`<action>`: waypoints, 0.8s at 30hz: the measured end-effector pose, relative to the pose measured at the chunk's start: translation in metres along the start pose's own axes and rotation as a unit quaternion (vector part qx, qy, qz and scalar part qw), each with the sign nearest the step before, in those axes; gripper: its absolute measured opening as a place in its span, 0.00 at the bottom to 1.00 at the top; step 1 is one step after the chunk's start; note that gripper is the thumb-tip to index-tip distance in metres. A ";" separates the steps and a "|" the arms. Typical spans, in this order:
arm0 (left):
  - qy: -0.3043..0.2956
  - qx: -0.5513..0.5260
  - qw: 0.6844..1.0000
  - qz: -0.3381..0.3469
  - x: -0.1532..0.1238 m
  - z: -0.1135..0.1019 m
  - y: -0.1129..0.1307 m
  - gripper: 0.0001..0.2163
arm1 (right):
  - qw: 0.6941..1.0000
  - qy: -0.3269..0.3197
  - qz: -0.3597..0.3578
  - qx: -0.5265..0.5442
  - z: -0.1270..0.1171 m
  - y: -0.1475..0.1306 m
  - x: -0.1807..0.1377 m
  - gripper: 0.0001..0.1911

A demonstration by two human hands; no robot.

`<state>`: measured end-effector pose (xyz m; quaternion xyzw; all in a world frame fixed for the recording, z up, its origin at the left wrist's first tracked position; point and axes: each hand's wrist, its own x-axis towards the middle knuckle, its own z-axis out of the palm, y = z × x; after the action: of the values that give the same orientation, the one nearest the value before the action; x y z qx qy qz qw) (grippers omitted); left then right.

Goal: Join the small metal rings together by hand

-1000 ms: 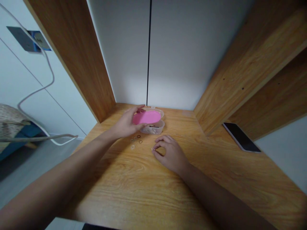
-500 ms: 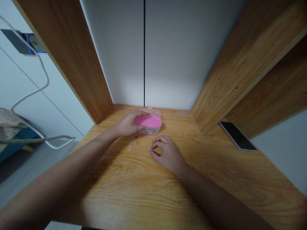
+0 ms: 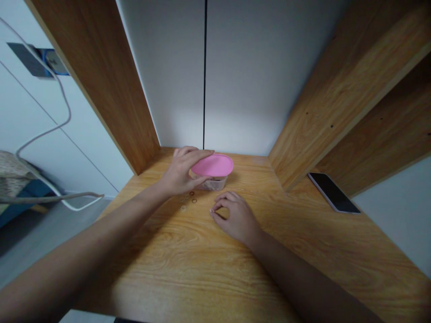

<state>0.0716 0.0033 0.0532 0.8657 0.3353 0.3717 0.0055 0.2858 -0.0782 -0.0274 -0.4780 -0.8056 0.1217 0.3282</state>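
My left hand (image 3: pixel 183 172) is closed around the left end of a pink oval lid (image 3: pixel 213 165), thumb along the front edge and fingers at the back. The lid sits just over a small clear plastic container (image 3: pixel 217 184), whose contents cannot be made out. Several small thin bands (image 3: pixel 191 194), dark and pale, are scattered on the wood in front of the left hand. To the right of them, my right hand (image 3: pixel 235 215) pinches a tiny pale object (image 3: pixel 212 210) between thumb and forefinger, too small to name, low over the tabletop.
A dark-screened phone (image 3: pixel 333 193) lies on the right beside the wooden upright (image 3: pixel 336 103). White panels (image 3: pixel 235 89) stand behind the container. A white cable (image 3: pixel 69 112) hangs at the left, past the edge of the wooden tabletop (image 3: pixel 188 269).
My left hand has raised the pink lid slightly and shifted it a little right, covering the clear flap seen behind it before. My right hand has hardly moved.
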 end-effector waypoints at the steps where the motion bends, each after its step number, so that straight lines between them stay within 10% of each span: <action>1: -0.007 -0.005 1.000 -0.017 0.002 0.002 -0.004 0.29 | 1.000 0.001 0.001 0.000 0.001 0.001 0.000 0.02; 16: -0.109 -0.171 0.975 -0.087 -0.002 0.032 -0.033 0.25 | 1.000 -0.004 0.006 0.004 0.000 0.001 0.000 0.02; 24: -0.158 -0.010 0.986 -0.052 -0.008 0.024 -0.017 0.27 | 1.000 0.004 0.003 0.012 0.003 0.004 0.000 0.02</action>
<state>0.0732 0.0173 0.0264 0.8947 0.3711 0.2329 0.0866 0.2868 -0.0761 -0.0317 -0.4772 -0.8013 0.1302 0.3365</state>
